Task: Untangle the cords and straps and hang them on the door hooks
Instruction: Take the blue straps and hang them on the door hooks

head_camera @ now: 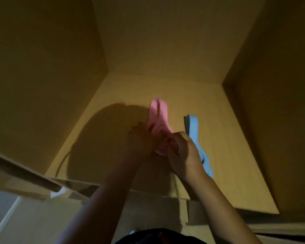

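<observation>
Pink strap (158, 118): folded loop, raised over the shelf (218, 131), pinched between left hand (141, 138) and right hand (181, 148). Blue strap (194, 127): lying just right. Handling: spread the loop open, find loose ends before pulling.

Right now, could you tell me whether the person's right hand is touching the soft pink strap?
Touching. The head view shows the right hand with its fingers curled around the lower end of the pink strap, no gap between them.
</observation>
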The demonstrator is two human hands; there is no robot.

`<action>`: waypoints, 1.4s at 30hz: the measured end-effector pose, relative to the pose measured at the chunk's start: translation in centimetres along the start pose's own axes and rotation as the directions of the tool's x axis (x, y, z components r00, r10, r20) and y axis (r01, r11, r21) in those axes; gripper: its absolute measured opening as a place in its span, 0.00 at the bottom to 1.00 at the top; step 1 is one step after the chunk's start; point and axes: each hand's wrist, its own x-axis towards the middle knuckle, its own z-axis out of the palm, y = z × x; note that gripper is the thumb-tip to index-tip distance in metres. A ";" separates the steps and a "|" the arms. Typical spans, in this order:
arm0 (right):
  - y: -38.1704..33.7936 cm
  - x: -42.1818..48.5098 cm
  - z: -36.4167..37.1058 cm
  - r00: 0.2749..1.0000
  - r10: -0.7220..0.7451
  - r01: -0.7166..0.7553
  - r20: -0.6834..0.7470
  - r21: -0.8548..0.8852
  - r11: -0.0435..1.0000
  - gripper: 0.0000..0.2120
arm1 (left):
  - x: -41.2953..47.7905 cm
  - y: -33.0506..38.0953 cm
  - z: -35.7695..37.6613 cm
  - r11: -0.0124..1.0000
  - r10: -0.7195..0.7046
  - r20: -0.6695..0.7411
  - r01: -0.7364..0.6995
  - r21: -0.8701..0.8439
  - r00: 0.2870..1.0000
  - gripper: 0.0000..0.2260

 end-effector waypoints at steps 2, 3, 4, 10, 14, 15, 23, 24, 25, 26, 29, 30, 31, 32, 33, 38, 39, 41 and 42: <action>0.2 -0.3 0.2 0.999 0.014 -0.015 -0.030 -0.045 0.999 0.08 | 0.7 -0.3 0.1 0.997 -0.002 0.040 0.005 -0.075 0.999 0.33; 0.5 -0.5 0.3 0.999 0.017 -0.021 -0.048 -0.100 0.995 0.11 | 0.8 -0.2 0.1 0.993 -0.006 0.051 0.012 -0.121 0.999 0.33; 0.7 -0.6 0.3 0.997 0.028 -0.040 -0.076 -0.165 0.986 0.11 | 0.9 -0.2 0.2 0.991 0.005 0.054 0.002 -0.132 0.999 0.31; 1.6 -1.0 0.9 0.913 0.296 -0.392 -0.279 -0.407 0.825 0.21 | 0.2 -0.4 0.6 0.983 0.157 -0.091 -0.165 -0.076 0.983 0.21; 1.6 -1.3 2.2 0.870 0.402 -0.494 -0.286 -0.521 0.696 0.20 | 0.5 -1.7 0.9 0.962 0.248 -0.034 -0.250 -0.108 0.968 0.23; 1.3 -1.1 2.3 0.848 0.430 -0.530 -0.311 -0.519 0.671 0.18 | 0.6 -1.9 0.9 0.959 0.266 -0.038 -0.268 -0.093 0.963 0.23; -0.5 -1.0 0.7 0.824 0.496 -0.564 -0.273 -0.315 0.764 0.14 | -1.5 -1.4 -0.8 0.889 0.432 -0.093 -0.441 -0.125 0.897 0.28; -0.7 -1.4 0.7 0.838 0.470 -0.540 -0.276 -0.300 0.787 0.13 | -1.8 -1.4 -0.8 0.863 0.461 -0.105 -0.473 -0.180 0.881 0.27; -0.9 -1.8 0.6 0.853 0.438 -0.510 -0.283 -0.277 0.814 0.13 | -2.2 -1.2 -0.7 0.833 0.488 -0.122 -0.503 -0.230 0.864 0.25; -1.1 -2.1 0.6 0.865 0.404 -0.479 -0.296 -0.250 0.841 0.14 | -2.5 -1.0 -0.5 0.803 0.515 -0.136 -0.531 -0.271 0.847 0.24; -1.6 -3.0 0.0 0.889 0.324 -0.390 -0.322 -0.165 0.906 0.16 | -4.0 -0.2 -0.3 0.729 0.528 -0.013 -0.462 -0.505 0.849 0.19; -1.7 -3.4 -0.2 0.895 0.299 -0.358 -0.330 -0.133 0.924 0.16 | -4.5 0.1 -0.2 0.700 0.518 0.063 -0.381 -0.604 0.853 0.15; -1.7 -3.8 -0.4 0.898 0.284 -0.335 -0.336 -0.105 0.936 0.17 | -4.8 0.5 -0.1 0.669 0.501 0.117 -0.298 -0.681 0.858 0.10; -1.8 -4.3 -0.7 0.899 0.275 -0.321 -0.341 -0.086 0.943 0.19 | -5.0 0.9 0.0 0.641 0.475 0.149 -0.225 -0.734 0.867 0.05; -1.9 -4.8 -1.1 0.896 0.271 -0.316 -0.351 -0.077 0.946 0.21 | -5.1 1.4 0.2 0.620 0.448 0.172 -0.166 -0.767 0.877 0.06; -2.1 -7.8 -3.2 0.888 0.240 -0.287 -0.393 -0.065 0.956 0.26 | -6.8 4.2 1.2 0.500 0.357 0.348 0.138 -0.855 0.867 0.11; -2.1 -8.5 -3.6 0.888 0.238 -0.284 -0.393 -0.062 0.957 0.27 | -7.4 4.8 1.5 0.417 0.343 0.386 0.229 -0.880 0.856 0.16; -2.0 -10.1 -4.6 0.895 0.232 -0.280 -0.381 -0.076 0.957 0.28 | -8.9 6.4 1.9 0.171 0.351 0.427 0.391 -0.904 0.834 0.18; -1.9 -11.2 -5.2 0.902 0.228 -0.283 -0.367 -0.104 0.954 0.29 | -9.8 7.3 2.0 0.041 0.364 0.443 0.461 -0.887 0.820 0.13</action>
